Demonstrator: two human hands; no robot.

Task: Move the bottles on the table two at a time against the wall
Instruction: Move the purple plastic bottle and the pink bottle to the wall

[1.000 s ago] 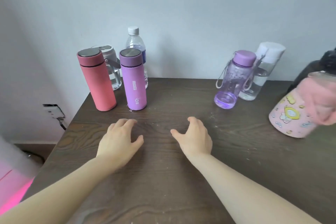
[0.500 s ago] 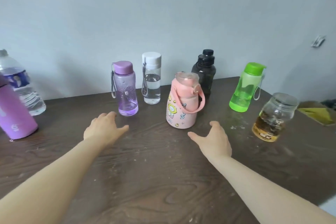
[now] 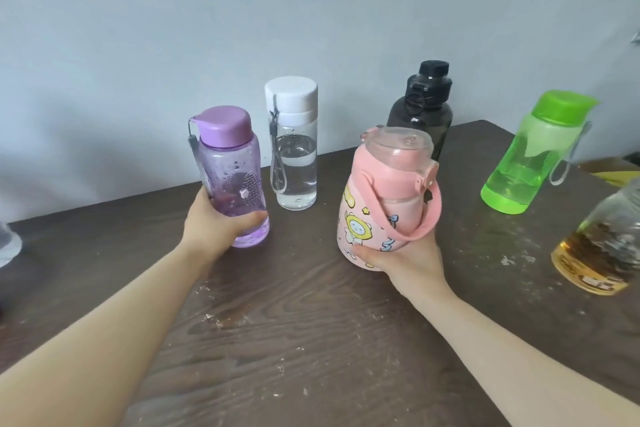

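Left hand: our left hand is wrapped around the lower body of the purple bottle; the fingers curl round its front near the base; the thumb side is hidden behind the bottle
Right hand: our right hand cups the pink bottle from below and behind; the thumb presses on its lower front edge; the other fingers are hidden by the body
Purple bottle: translucent, purple cap, grey strap on its left side; it leans slightly; whether its base touches the table we cannot tell
Pink bottle: cartoon prints, clear lid, pink carry strap looping down its right side; it is tilted to the left with its base partly in our palm
Clear bottle: white cap, part full of water; upright just right of the purple bottle and nearer the wall
Black bottle: behind the pink one, close to the wall; its lower part is hidden
Green bottle: to the right, well apart from the pink one
Glass jar: at the right edge, amber liquid inside; partly cut off
Table: dark wood grain with pale specks; its far edge meets the wall
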